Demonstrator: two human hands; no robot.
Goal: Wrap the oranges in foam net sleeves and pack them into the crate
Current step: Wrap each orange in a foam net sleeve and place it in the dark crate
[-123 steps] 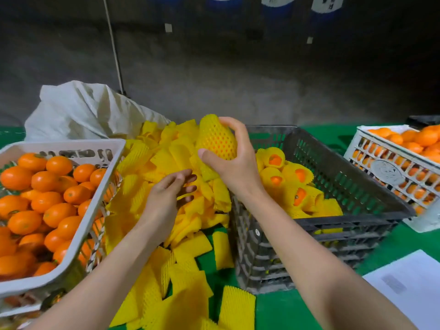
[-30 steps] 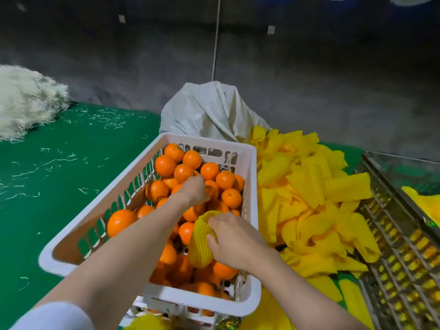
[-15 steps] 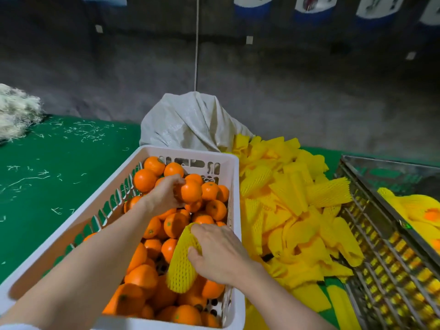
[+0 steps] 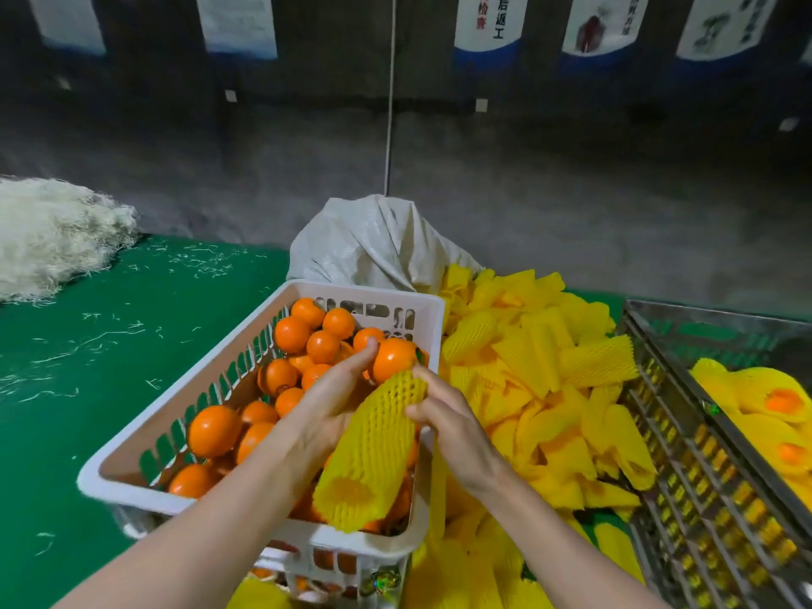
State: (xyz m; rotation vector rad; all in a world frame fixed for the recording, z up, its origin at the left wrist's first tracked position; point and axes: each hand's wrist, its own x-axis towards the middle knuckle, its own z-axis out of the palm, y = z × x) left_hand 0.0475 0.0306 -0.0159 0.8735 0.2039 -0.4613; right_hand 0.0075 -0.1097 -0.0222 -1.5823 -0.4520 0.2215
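Observation:
My left hand [image 4: 327,404] grips a bare orange [image 4: 394,358] above the white basket [image 4: 145,437], which is full of loose oranges [image 4: 215,430]. My right hand [image 4: 448,421] pinches the top rim of a yellow foam net sleeve [image 4: 373,450], whose open upper end sits right under the orange. The sleeve hangs tilted down and to the left over the basket. The dark grey crate [image 4: 685,472] stands at the right, with several sleeved oranges [image 4: 773,400] inside.
A heap of loose yellow sleeves [image 4: 540,375] lies between basket and crate. A white sack [image 4: 378,243] sits behind the basket. Pale shredded fibre [image 4: 48,235] is piled at far left on the green table [image 4: 88,345]. A grey wall runs behind.
My left hand lifted an orange out of the basket and carried it right to the sleeve's mouth. My right hand raised the sleeve to meet it.

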